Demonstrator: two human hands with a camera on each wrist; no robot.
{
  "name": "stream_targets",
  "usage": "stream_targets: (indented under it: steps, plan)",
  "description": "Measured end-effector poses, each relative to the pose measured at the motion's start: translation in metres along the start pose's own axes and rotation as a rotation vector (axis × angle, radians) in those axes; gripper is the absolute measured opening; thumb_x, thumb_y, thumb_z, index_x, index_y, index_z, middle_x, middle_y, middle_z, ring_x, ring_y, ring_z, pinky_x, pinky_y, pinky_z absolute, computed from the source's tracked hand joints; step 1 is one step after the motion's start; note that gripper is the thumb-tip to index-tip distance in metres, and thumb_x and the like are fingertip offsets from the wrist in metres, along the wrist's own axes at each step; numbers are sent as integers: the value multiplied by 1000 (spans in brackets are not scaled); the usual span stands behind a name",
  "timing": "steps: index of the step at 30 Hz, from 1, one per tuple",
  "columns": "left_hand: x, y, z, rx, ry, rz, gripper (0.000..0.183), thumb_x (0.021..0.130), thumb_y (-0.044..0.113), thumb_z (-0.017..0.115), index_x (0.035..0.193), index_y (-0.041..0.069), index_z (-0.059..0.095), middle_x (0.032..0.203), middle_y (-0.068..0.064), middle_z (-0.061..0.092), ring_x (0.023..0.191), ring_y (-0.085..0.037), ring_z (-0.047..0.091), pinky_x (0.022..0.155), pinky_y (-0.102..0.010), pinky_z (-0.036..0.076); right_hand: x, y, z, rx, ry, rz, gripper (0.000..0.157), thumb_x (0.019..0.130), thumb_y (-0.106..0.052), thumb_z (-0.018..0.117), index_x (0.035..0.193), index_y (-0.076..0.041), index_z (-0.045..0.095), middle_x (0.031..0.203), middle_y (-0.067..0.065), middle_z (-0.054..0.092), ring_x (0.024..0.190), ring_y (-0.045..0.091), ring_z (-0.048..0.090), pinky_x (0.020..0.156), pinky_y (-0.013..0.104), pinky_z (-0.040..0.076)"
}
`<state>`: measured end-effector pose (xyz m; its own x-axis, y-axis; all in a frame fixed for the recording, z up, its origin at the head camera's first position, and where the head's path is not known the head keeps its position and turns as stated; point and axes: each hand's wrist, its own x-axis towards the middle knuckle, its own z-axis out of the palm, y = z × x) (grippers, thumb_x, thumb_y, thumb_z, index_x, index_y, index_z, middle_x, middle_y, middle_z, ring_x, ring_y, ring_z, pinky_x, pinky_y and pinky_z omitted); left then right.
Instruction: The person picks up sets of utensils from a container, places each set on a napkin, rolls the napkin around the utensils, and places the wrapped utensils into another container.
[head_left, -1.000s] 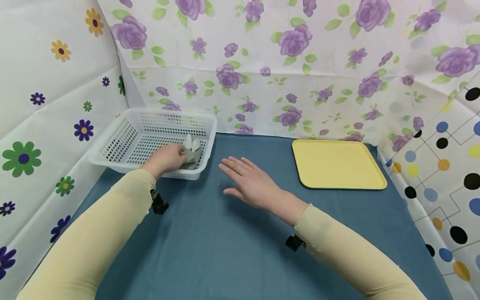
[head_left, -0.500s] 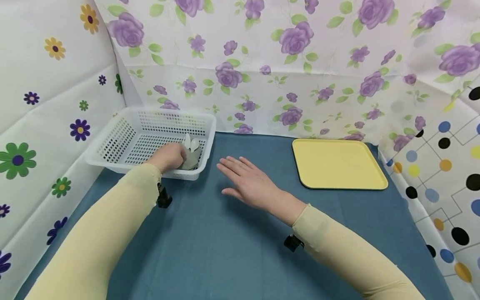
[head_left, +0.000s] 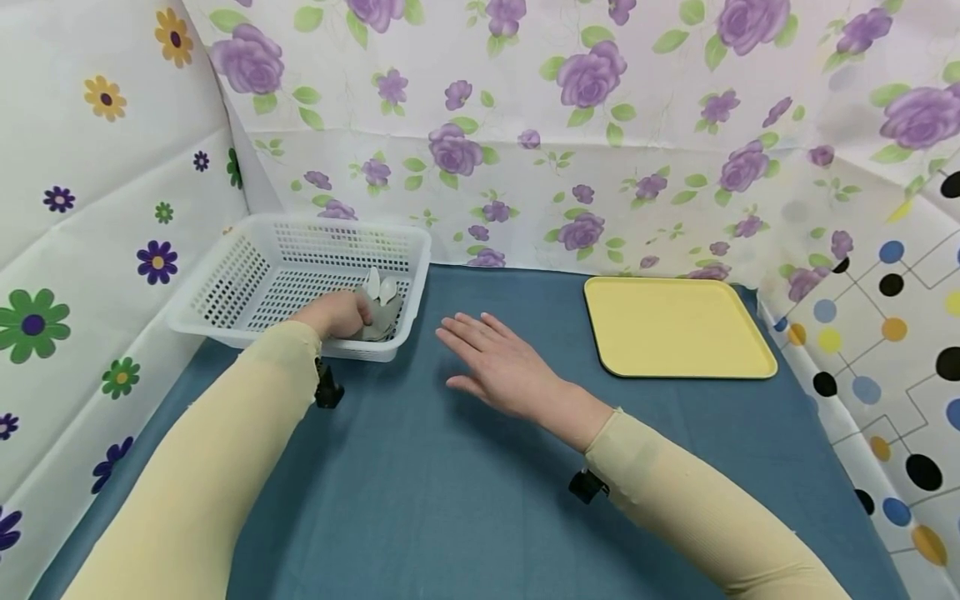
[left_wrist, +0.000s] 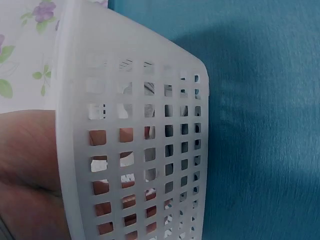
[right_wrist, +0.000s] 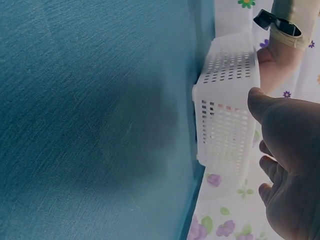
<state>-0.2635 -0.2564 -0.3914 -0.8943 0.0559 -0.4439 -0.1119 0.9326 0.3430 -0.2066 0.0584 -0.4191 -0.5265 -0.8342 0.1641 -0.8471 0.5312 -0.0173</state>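
My left hand [head_left: 335, 314] reaches over the near wall of a white plastic basket [head_left: 247, 340], palm down with fingers bent. It touches a limp-looking grey piece [head_left: 384, 317] whose exact kind is unclear. Two white spoon heads, one a white spoon [head_left: 387, 290], stick up beside that piece. In the left wrist view, parts of the fingers [left_wrist: 102, 208] show through the basket's holes; the fingertips' hold is hidden. My right hand [head_left: 510, 367] hovers over the cloth right of the basket, fingers straight and thumb apart, holding nothing.
A yellow tray [head_left: 678, 327] lies at the back right of the blue tablecloth [head_left: 450, 500]. Patterned sheets wall in the left, back and right sides; the basket stands close to the left and back ones.
The left hand has sunk slightly deeper at the grey piece, and its wrist has shifted a little right. The grey piece has changed shape somewhat. The right hand stays almost still.
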Motion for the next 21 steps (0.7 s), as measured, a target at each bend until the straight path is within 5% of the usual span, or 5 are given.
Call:
stream_targets:
  steps: [8,14,17,21]
  plan:
    - [0,4,2,-12,67,45,15,105,8,64,118,2,61,123,-21,64,103,-36,59,90,-51,52,0,-1,1,-7,-7,1,74,113,-47,64,172,-9,39,177,12,37,166,29,29,136,50,16]
    - [46,-14,18,118,114,70,19,102,29,74,95,11,70,94,-9,69,83,-30,61,74,-48,51,0,-1,2,-21,-2,-4,73,113,-48,63,172,-11,41,177,11,37,166,29,29,136,50,15]
    - [57,-13,23,155,123,55,32,99,37,75,76,16,70,74,-3,65,70,-26,59,67,-45,48,1,-1,2,-19,-3,2,74,113,-48,63,172,-11,38,177,10,37,166,28,29,136,49,15]
    - [39,3,21,159,118,38,32,98,34,74,72,16,71,72,-4,67,68,-26,61,67,-44,51,6,-3,1,7,-13,8,76,113,-46,63,174,-9,34,179,9,34,167,26,27,136,48,13]
